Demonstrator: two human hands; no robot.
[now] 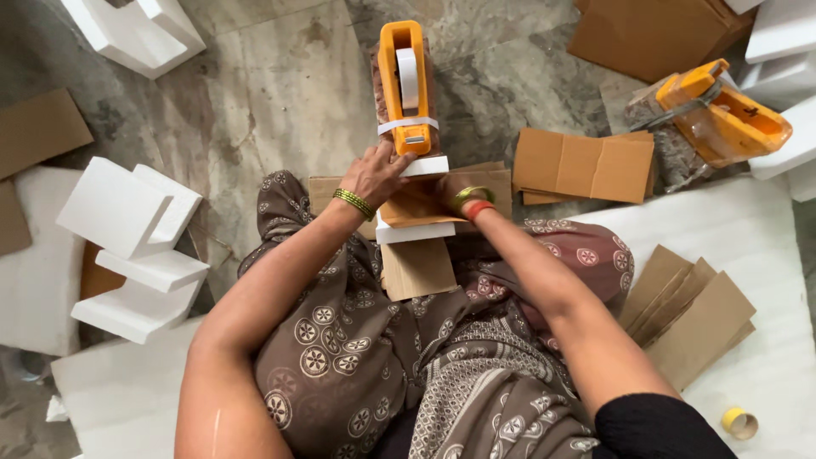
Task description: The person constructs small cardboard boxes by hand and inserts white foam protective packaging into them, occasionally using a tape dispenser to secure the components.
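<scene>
The cardboard-and-foam bundle (416,217) lies on the person's lap, just in front of the knees, with its far end touching the orange tape dispenser (403,85) that stands on the stone floor (255,93). The bundle is made of white foam slabs with brown cardboard folded between them, and one cardboard flap hangs down toward the person.

The left hand (380,172) rests on the top far corner of the bundle, the fingers bent over the foam right at the mouth of the dispenser, where a white tape strip crosses. It presses and grips there. The right hand (459,194) is tucked against the right side of the bundle; its fingers are hidden behind the cardboard, so I cannot tell if they are closed.

At the left edge of the floor stand white foam blocks (136,246). To the right lie flat cardboard pieces (586,166), a second orange dispenser (722,115) tipped on its side, more cardboard sheets (693,314) on a white foam sheet (765,229), and a small yellow tape core (739,422) near the corner.
</scene>
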